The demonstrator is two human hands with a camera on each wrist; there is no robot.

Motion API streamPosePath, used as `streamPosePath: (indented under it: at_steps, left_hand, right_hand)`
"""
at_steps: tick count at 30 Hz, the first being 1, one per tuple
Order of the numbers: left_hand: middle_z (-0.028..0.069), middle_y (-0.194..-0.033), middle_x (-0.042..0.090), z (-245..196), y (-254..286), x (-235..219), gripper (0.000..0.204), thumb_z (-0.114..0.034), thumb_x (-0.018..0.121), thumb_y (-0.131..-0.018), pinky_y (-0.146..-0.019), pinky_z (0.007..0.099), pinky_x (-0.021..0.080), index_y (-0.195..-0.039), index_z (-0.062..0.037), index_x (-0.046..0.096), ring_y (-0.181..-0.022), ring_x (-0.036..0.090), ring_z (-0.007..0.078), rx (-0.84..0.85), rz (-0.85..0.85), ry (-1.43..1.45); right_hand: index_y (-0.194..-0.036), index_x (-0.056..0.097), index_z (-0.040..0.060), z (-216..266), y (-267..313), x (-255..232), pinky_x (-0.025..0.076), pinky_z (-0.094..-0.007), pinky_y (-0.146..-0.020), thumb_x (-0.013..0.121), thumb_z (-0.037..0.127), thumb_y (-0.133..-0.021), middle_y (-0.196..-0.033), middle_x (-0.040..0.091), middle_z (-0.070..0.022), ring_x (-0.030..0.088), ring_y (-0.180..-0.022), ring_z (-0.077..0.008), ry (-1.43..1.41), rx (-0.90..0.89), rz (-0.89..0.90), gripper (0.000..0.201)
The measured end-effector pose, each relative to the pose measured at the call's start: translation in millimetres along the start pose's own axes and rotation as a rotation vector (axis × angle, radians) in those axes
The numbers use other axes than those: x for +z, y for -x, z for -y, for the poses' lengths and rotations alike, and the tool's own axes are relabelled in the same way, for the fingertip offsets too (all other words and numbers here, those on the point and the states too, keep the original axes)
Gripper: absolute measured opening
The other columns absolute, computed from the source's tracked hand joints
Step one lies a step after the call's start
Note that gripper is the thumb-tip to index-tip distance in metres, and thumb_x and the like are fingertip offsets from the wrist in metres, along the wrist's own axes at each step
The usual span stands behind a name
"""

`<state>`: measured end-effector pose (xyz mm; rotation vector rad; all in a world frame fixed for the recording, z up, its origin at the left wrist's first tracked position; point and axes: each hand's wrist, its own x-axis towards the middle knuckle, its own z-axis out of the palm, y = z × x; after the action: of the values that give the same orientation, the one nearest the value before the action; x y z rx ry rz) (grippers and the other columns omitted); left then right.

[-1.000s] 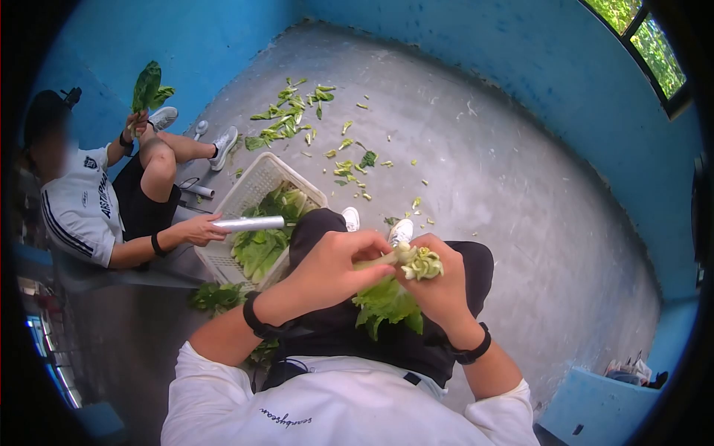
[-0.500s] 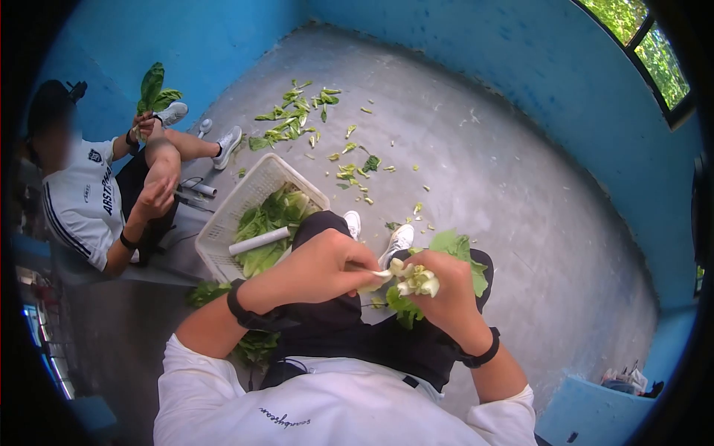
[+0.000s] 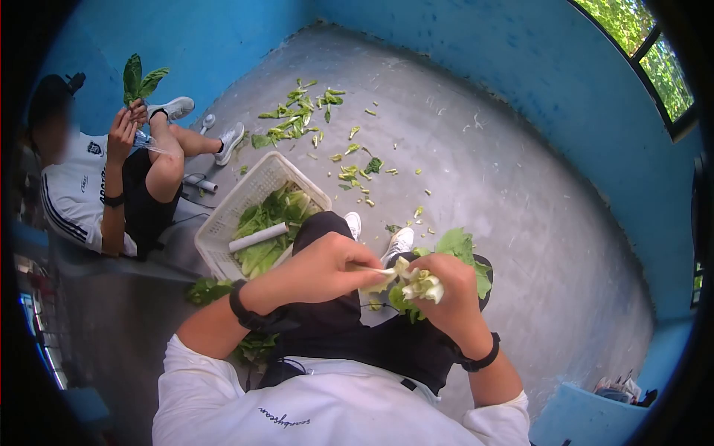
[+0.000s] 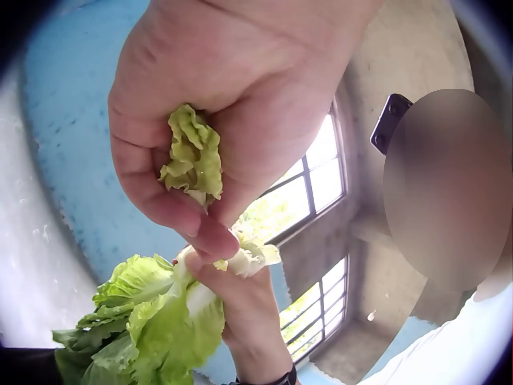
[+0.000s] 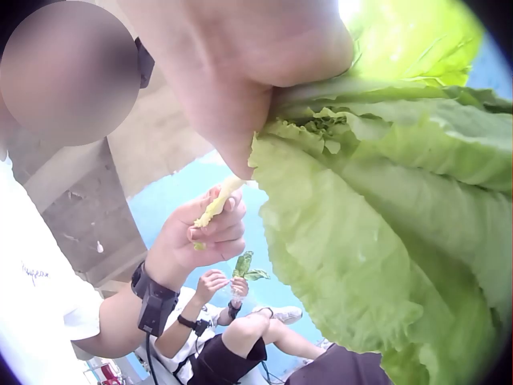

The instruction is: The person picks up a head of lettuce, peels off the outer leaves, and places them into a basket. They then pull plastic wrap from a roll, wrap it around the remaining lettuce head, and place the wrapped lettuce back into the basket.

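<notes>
In the head view my right hand [image 3: 452, 293] grips a head of lettuce by its pale stem end, with the cut stalks showing above the fist. Its broad green leaves [image 5: 361, 233] fan out past the hand in the right wrist view. My left hand [image 3: 316, 271] pinches a small pale leaf [image 4: 192, 156] between thumb and fingers, right beside the stem end. Curled fingers partly hide this leaf's base. Both hands are held over my lap, fingertips close together.
A white plastic basket [image 3: 216, 234] of greens stands at my left, a white tube [image 3: 259, 238] lying on top. Leaf scraps [image 3: 294, 117] litter the grey floor. Another person [image 3: 89, 171] sits at the left, holding a bunch of leaves [image 3: 141, 78].
The lettuce has turned, its leaves now showing beyond my right hand. My left hand has drawn slightly leftward with the pale leaf. The other person has let go of the tube, now in the basket.
</notes>
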<state>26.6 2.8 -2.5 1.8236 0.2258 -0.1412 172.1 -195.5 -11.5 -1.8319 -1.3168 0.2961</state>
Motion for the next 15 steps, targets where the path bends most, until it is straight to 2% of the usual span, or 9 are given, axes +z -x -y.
streamPosePath:
  at_steps: [4, 7, 8, 11, 13, 15]
  left_hand:
    - [0.0124, -0.085, 0.071, 2, -2, 9, 0.019, -0.013, 0.064, -0.097, -0.070, 0.0328, 0.052, -0.104, 0.0032, 0.070, -0.076, 0.068, 0.0246, 0.170, -0.095, -0.144]
    - [0.0152, -0.087, 0.069, 3, -2, 18, 0.020, -0.014, 0.063, -0.096, -0.071, 0.0372, 0.052, -0.105, 0.0027, 0.069, -0.078, 0.067, 0.0330, 0.249, -0.124, -0.228]
    - [0.0150, -0.086, 0.069, 2, -1, 19, 0.018, -0.014, 0.063, -0.096, -0.071, 0.0387, 0.052, -0.103, 0.0019, 0.069, -0.079, 0.067, 0.0334, 0.245, -0.125, -0.256]
    - [0.0141, -0.083, 0.066, -4, 1, 22, 0.013, -0.012, 0.063, -0.094, -0.071, 0.0420, 0.051, -0.099, -0.0001, 0.068, -0.082, 0.067, 0.0336, 0.239, -0.123, -0.383]
    - [0.0129, -0.083, 0.064, -5, 2, 24, 0.010, -0.009, 0.063, -0.091, -0.070, 0.0428, 0.050, -0.097, -0.0009, 0.065, -0.081, 0.066, 0.0321, 0.252, -0.113, -0.526]
    - [0.0109, -0.081, 0.062, -2, 0, 28, 0.014, -0.006, 0.064, -0.086, -0.068, 0.0415, 0.048, -0.099, -0.0021, 0.063, -0.078, 0.065, 0.0298, 0.341, -0.194, -0.678]
  right_hand:
    - [-0.093, 0.068, 0.0043, 2, 4, 6, 0.054, -0.0342, -0.068, 0.084, 0.004, -0.069, -0.083, 0.071, -0.0120, 0.071, -0.075, -0.0287, -0.163, 0.134, 0.015, 0.030]
    - [-0.094, 0.067, 0.0033, 1, 6, 8, 0.053, -0.0297, -0.065, 0.084, 0.006, -0.074, -0.081, 0.071, -0.0104, 0.071, -0.070, -0.0213, -0.224, 0.233, 0.002, 0.026]
    - [-0.092, 0.066, 0.0033, -5, 7, 15, 0.052, -0.0278, -0.065, 0.083, 0.005, -0.076, -0.078, 0.071, -0.0077, 0.069, -0.068, -0.0161, -0.332, 0.192, -0.067, 0.023]
    - [-0.091, 0.065, 0.0035, -3, 8, 11, 0.052, -0.0278, -0.064, 0.083, 0.003, -0.075, -0.076, 0.070, -0.0062, 0.069, -0.067, -0.0151, -0.328, 0.281, -0.070, 0.024]
    - [-0.091, 0.064, 0.0036, -4, 7, 11, 0.052, -0.0279, -0.064, 0.083, 0.002, -0.074, -0.075, 0.070, -0.0066, 0.068, -0.066, -0.0156, -0.280, 0.276, -0.066, 0.025]
    - [-0.091, 0.064, 0.0035, -5, 7, 14, 0.052, -0.0283, -0.065, 0.082, 0.001, -0.072, -0.076, 0.070, -0.0075, 0.069, -0.066, -0.0170, -0.255, 0.266, -0.080, 0.026]
